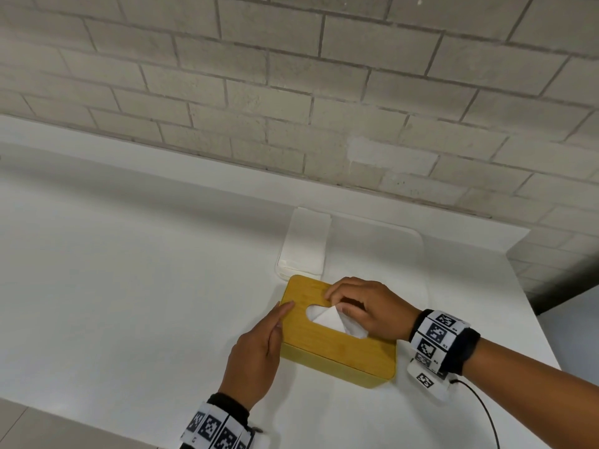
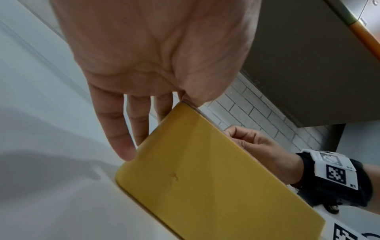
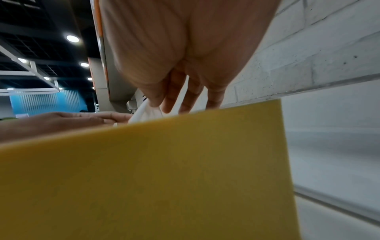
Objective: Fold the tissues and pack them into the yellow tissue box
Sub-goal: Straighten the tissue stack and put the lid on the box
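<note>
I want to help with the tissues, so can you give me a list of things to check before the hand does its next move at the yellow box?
1. Yellow tissue box flat on the white table: ok.
2. Left hand steadying the box's side with straight fingers: ok.
3. Right hand has a grip on the tissue at the lid opening: ok.
4. Tissue fully pushed inside: not ok, a corner sticks up.
5. Room left inside the box: cannot tell.
6. More folded tissues waiting behind the box: ok.
</note>
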The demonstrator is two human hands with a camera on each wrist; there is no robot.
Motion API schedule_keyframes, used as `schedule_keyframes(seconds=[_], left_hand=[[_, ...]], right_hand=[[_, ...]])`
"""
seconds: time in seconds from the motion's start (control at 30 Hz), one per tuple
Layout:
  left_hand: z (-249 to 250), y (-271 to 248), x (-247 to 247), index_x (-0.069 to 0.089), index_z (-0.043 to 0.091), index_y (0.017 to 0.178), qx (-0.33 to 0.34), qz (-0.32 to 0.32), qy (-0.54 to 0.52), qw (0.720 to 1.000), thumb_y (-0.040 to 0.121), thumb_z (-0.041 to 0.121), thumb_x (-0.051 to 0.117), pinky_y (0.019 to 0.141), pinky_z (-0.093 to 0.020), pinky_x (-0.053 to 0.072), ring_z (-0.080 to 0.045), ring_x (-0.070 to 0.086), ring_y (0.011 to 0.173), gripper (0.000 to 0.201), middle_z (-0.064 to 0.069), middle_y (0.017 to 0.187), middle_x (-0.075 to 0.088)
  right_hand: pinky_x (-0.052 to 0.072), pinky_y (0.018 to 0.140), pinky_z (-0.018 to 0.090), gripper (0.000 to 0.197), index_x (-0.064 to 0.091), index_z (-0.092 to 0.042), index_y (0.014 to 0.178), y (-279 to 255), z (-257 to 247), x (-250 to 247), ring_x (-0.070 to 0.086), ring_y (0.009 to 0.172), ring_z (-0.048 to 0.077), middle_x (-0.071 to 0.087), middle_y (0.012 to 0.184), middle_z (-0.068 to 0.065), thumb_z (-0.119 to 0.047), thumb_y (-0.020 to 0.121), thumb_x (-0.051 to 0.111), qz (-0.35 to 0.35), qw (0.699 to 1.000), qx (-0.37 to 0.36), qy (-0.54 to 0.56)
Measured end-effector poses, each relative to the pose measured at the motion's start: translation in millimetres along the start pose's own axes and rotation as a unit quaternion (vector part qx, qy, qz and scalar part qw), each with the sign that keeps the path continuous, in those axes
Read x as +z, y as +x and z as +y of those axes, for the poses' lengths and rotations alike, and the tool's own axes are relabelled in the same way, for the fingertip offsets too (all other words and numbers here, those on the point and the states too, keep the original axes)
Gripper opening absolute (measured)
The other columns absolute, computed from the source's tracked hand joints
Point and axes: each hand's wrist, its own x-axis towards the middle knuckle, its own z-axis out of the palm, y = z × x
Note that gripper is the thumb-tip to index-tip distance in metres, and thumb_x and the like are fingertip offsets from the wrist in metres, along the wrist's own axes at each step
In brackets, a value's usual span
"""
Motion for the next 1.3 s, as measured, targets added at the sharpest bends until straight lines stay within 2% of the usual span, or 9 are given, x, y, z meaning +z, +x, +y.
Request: schedule_keyframes(seconds=[0.23, 0.4, 0.53, 0.63, 0.7, 0.83, 0.93, 1.07, 1.3], left_hand=[[0, 0, 0, 0.048, 0.046, 0.146, -0.002, -0.006, 0.01, 1.0, 0.109, 0.022, 0.04, 0.062, -0.003, 0.04, 0.012, 0.06, 0.072, 0.045, -0.006, 0.103, 0.075], [-2, -4, 1, 0.044, 0.058, 0.143, -0.005, -0.021, 0.006, 1.0, 0.109, 0.029, 0.039, 0.066, -0.022, 0.054, 0.002, 0.063, 0.067, 0.045, 0.019, 0.068, 0.06], [6, -14, 6, 0.042, 0.062, 0.141, 0.008, -0.043, 0.009, 0.999, 0.108, 0.033, 0.04, 0.062, -0.017, 0.048, 0.0, 0.061, 0.064, 0.044, 0.039, 0.073, 0.061], [12, -19, 15, 0.041, 0.064, 0.14, 0.015, -0.044, 0.01, 0.999, 0.108, 0.035, 0.041, 0.062, -0.011, 0.042, 0.005, 0.06, 0.067, 0.043, 0.029, 0.077, 0.065], [15, -23, 21, 0.042, 0.064, 0.141, 0.012, -0.052, 0.01, 0.999, 0.106, 0.043, 0.04, 0.064, -0.008, 0.041, 0.011, 0.06, 0.071, 0.041, 0.012, 0.089, 0.069], [30, -28, 39, 0.036, 0.068, 0.141, 0.019, -0.099, 0.016, 0.995, 0.094, 0.067, 0.034, 0.082, -0.001, 0.043, 0.027, 0.057, 0.092, 0.047, 0.025, 0.134, 0.064], [43, -27, 60, 0.027, 0.071, 0.143, 0.036, -0.139, 0.019, 0.99, 0.088, 0.077, 0.034, 0.085, 0.002, 0.04, 0.032, 0.053, 0.094, 0.055, 0.025, 0.141, 0.059], [69, -25, 100, 0.006, 0.073, 0.146, 0.078, -0.199, 0.053, 0.975, 0.084, 0.085, 0.041, 0.097, -0.012, 0.047, 0.01, 0.061, 0.118, 0.073, 0.036, 0.146, 0.044], [125, -9, 171, -0.009, 0.073, 0.145, 0.152, -0.256, 0.135, 0.945, 0.1, 0.064, 0.043, 0.095, -0.026, 0.051, -0.005, 0.064, 0.114, 0.069, 0.026, 0.146, 0.053]], right_hand=[[0.05, 0.098, 0.03, 0.012, 0.052, -0.03, 0.102, -6, -14, 3, 0.059, 0.118, 0.0, 0.064, 0.125, -0.019, -0.026, 0.107, 0.042, 0.023, 0.996, 0.069, 0.044], [0.052, 0.095, 0.035, 0.011, 0.052, -0.03, 0.106, -15, -21, 8, 0.061, 0.114, 0.001, 0.064, 0.124, -0.021, -0.03, 0.108, 0.041, 0.049, 0.992, 0.09, 0.071], [0.052, 0.097, 0.036, 0.013, 0.053, -0.026, 0.106, -34, -22, 13, 0.062, 0.115, 0.005, 0.065, 0.12, -0.02, -0.029, 0.109, 0.04, 0.101, 0.981, 0.114, 0.12], [0.053, 0.095, 0.033, 0.013, 0.054, -0.022, 0.105, -53, -26, 11, 0.064, 0.113, 0.008, 0.067, 0.117, -0.018, -0.025, 0.107, 0.042, 0.158, 0.966, 0.133, 0.157], [0.053, 0.095, 0.03, 0.01, 0.056, -0.02, 0.104, -71, -31, 6, 0.065, 0.113, 0.011, 0.067, 0.116, -0.016, -0.022, 0.105, 0.046, 0.23, 0.944, 0.151, 0.184], [0.05, 0.088, 0.019, 0.017, 0.061, -0.025, 0.103, -125, -52, 1, 0.065, 0.105, 0.01, 0.067, 0.106, -0.014, -0.01, 0.095, 0.066, 0.348, 0.912, 0.174, 0.128], [0.047, 0.077, 0.019, 0.021, 0.061, -0.024, 0.088, -166, -61, 13, 0.063, 0.09, 0.011, 0.061, 0.091, -0.014, -0.005, 0.09, 0.068, 0.355, 0.92, 0.16, 0.035], [0.046, 0.078, 0.02, 0.005, 0.067, -0.026, 0.088, -216, -49, 42, 0.058, 0.088, 0.005, 0.057, 0.094, -0.02, -0.024, 0.088, 0.062, 0.332, 0.924, 0.176, -0.068], [0.047, 0.083, 0.028, 0.042, 0.056, -0.028, 0.132, -283, -23, 60, 0.051, 0.109, 0.013, 0.053, 0.127, -0.006, -0.047, 0.096, 0.045, 0.363, 0.862, 0.308, -0.173]])
